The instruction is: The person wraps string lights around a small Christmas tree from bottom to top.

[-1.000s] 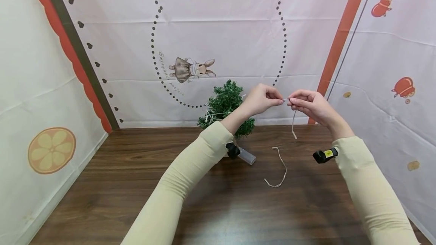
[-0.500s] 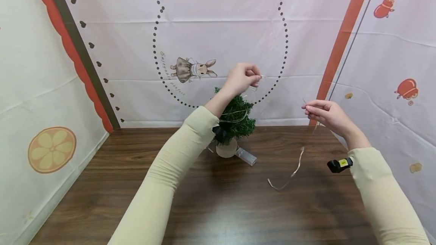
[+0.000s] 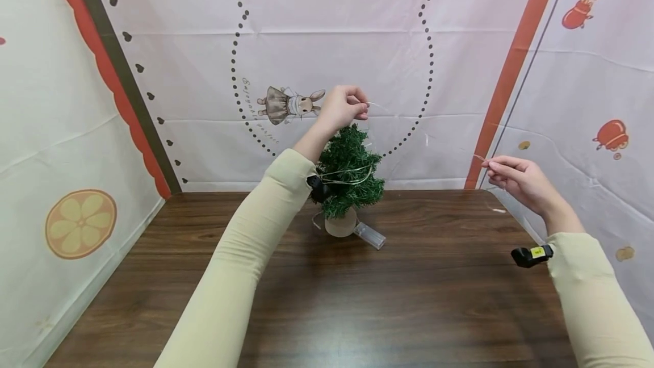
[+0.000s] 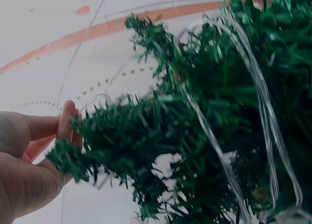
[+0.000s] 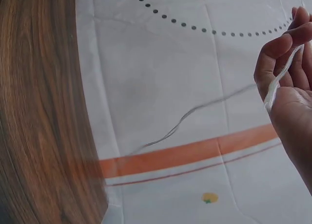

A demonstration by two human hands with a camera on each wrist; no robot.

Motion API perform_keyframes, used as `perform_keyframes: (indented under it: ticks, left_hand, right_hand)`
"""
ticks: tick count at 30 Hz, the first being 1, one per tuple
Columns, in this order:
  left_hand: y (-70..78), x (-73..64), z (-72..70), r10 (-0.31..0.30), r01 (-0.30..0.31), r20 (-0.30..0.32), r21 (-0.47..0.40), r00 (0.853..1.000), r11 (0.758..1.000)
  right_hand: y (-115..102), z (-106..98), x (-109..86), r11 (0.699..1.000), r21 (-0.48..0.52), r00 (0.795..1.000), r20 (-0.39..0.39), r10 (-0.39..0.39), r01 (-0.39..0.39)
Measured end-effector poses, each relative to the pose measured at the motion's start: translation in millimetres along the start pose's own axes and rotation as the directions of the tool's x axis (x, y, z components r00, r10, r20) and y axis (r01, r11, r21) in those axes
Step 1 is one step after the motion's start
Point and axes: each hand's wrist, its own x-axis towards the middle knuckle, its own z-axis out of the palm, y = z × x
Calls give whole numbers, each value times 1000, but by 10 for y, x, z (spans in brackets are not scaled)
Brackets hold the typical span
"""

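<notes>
My left hand (image 3: 343, 108) is above the top of a small artificial Christmas tree (image 3: 349, 158), pinching a thin, clear light-string wire. In the left wrist view the wire (image 4: 78, 46) runs up from those fingertips, beside a tree branch. Doubled strands (image 4: 265, 112) of the string wrap the green branches. Far to the right, my right hand (image 3: 521, 178) pinches a bundle of the same wire (image 3: 479, 157) between thumb and fingers. In the right wrist view a pale strand lies across the palm, and a twisted length of wire (image 5: 170, 130) trails from the hand.
The tree stands on a pale round base (image 3: 340, 224) toward the back of the brown wooden table (image 3: 327, 300). Against the base lies a clear battery box (image 3: 370, 235). Printed cloth (image 3: 368, 61) hangs close behind the table and along both sides.
My hands have moved apart: the left goes left and up over the tree, the right goes right and slightly down. The loose wire end has been pulled off the middle of the table.
</notes>
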Motion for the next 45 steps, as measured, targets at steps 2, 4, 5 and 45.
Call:
perform_keyframes:
  ticks: [2,4,5,45]
  left_hand:
    - [-34,17,-28,-24,24,-2,1,1000,1000]
    - [-66,32,-55,-47,47,-8,-8,999,999]
    - [-81,41,-68,-61,60,-11,-22,998,998]
    - [-668,232,-273,-233,211,-43,-289,972,934]
  right_hand:
    - [-6,-38,-15,999,32,1000,2,-9,9]
    - [-16,-73,-23,998,67,1000,-1,-17,17]
    - [-22,-89,-23,996,83,1000,-4,-23,23]
    - [-262,510,621,988,151,983,-182,-4,32]
